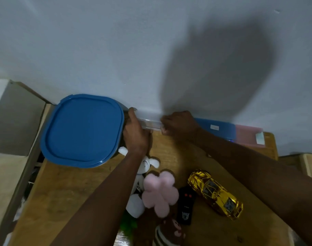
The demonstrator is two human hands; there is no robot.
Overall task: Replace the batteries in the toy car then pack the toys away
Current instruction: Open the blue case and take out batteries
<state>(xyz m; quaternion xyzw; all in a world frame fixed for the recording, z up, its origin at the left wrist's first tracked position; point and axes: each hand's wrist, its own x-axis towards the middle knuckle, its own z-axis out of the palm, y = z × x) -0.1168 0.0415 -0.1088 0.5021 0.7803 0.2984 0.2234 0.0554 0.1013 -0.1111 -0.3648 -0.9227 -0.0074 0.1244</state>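
Pale bluish wall (pixel 116 41) filled the upper half of the view, with a broad dark shadow (pixel 219 71) cast on it, and a wooden table (pixel 71 189) stood pushed against its foot. Both hands reached to the far edge of the table, where a clear plastic container (pixel 149 123) sat against the wall. The left hand (pixel 134 132) gripped the container's left end, fingers curled over its rim, its grip closed on it. The right hand (pixel 178 124) held the container's right end, knuckles up and fingers wrapped round the edge, grip likewise closed.

Left of the container lay a blue lid (pixel 82 130), rounded-square, flat on the table and touching the left hand. Right of the container, along the wall, stood a blue folder (pixel 221 128) and just beyond it a pink one (pixel 247 135).

Nearer than the container, the gold toy car (pixel 215 193) rested on the table, well apart from both hands, under the right forearm. Just left of the car lay a black remote control (pixel 185 206). Left of that sat a pink plush flower (pixel 159 190), a white plush toy (pixel 142 178) partly under the left forearm, and a brown striped plush (pixel 169 233) at the bottom edge.
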